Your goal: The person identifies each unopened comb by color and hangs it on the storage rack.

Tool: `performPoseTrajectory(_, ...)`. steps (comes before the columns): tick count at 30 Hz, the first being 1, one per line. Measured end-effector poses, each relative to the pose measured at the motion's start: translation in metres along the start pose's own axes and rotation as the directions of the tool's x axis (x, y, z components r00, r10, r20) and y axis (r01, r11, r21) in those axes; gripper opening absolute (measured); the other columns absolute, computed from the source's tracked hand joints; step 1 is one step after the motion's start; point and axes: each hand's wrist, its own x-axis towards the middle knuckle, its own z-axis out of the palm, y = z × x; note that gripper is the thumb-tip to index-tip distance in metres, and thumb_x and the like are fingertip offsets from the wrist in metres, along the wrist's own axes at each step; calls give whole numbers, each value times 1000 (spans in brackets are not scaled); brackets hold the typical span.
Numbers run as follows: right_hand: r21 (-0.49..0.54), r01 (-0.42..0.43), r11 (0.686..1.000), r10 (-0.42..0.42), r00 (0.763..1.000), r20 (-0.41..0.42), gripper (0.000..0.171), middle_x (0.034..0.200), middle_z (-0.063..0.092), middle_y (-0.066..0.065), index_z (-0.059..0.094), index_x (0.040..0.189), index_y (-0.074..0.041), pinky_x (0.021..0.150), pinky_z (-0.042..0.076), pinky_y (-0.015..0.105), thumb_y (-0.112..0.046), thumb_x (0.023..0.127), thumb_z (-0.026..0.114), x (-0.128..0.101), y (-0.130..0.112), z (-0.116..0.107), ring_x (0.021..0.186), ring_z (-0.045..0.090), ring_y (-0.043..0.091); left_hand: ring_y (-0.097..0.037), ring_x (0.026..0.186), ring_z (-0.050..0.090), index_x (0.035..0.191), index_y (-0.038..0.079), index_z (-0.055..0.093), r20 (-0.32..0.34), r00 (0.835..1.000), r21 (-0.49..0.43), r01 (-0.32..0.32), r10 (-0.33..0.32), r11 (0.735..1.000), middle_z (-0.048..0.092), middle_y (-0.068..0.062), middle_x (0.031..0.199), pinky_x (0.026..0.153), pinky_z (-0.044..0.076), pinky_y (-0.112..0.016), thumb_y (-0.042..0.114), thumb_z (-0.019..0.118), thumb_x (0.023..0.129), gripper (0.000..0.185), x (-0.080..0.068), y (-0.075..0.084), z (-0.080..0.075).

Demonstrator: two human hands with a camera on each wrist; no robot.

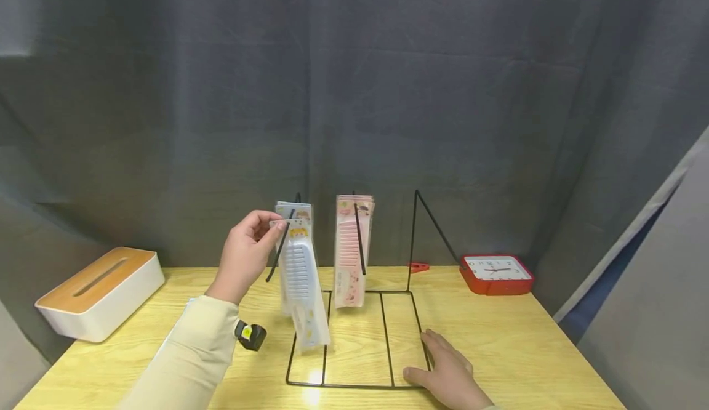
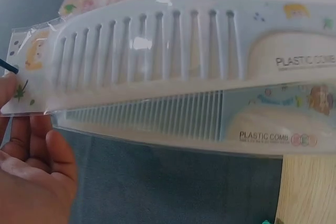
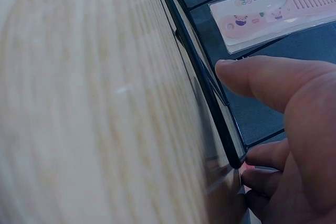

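While the left hand (image 1: 247,255) pinches the top of a packaged blue comb (image 1: 300,287) at the left hook (image 1: 279,248) of the wire rack (image 1: 388,330), the packet hangs tilted and looks only half settled there. Pink combs (image 1: 351,250) already hang on the middle hook; the right hook (image 1: 436,223) is bare. The right hand (image 1: 450,376), fingers relaxed and flat, steadies the rack's base.

Tissue box (image 1: 100,292), red clock (image 1: 496,273), yellow table (image 1: 532,342), grey curtain (image 1: 354,90).
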Motion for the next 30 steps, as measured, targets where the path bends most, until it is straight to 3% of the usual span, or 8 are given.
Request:
performPoseTrajectory(5, 13, -3, 1000, 3, 1000, 4, 92, 153, 38, 28, 46, 144, 7, 105, 19, 78, -52, 82, 77, 0, 1, 0, 141, 31, 51, -22, 82, 51, 110, 12, 67, -9, 1000, -4, 22, -22, 1000, 57, -7, 93, 64, 44, -30, 34, 66, 99, 24, 13, -3, 3)
performPoseTrajectory(12, 16, -11, 1000, 11, 1000, 2, 92, 153, 38, 29, 46, 144, 7, 104, 19, 78, -51, 81, 78, 0, 1, 0, 141, 31, 51, -21, 91, 54, 111, 10, 67, -18, 998, -4, 57, -57, 998, 62, -8, 101, 78, 46, -35, 30, 67, 98, 24, 30, -1, 9)
performPoseTrajectory(21, 32, 5, 999, -5, 1000, -5, 91, 154, 37, 28, 45, 145, 7, 103, 17, 77, -49, 82, 78, -2, 1, -1, 142, 29, 51, -20, 88, 57, 104, 7, 65, -106, 991, 29, 83, -80, 996, 65, -8, 97, 75, 48, -32, 36, 74, 92, 33, 34, -3, 9)
performPoseTrajectory(25, 22, 3, 1000, -2, 1000, -8, 90, 154, 38, 28, 46, 145, 7, 103, 18, 77, -49, 82, 78, -3, 0, -1, 142, 30, 50, -20, 88, 57, 106, 8, 65, -86, 994, 65, 68, -62, 996, 65, -8, 98, 77, 47, -33, 36, 70, 95, 30, 29, -19, 6)
performPoseTrajectory(30, 25, -6, 1000, 6, 1000, -3, 91, 154, 37, 28, 46, 145, 7, 103, 18, 77, -50, 81, 78, -4, -1, -1, 142, 29, 50, -23, 92, 60, 110, 10, 65, -73, 994, 153, 91, -81, 984, 66, -8, 103, 81, 48, -37, 31, 64, 100, 24, 17, -64, -7)
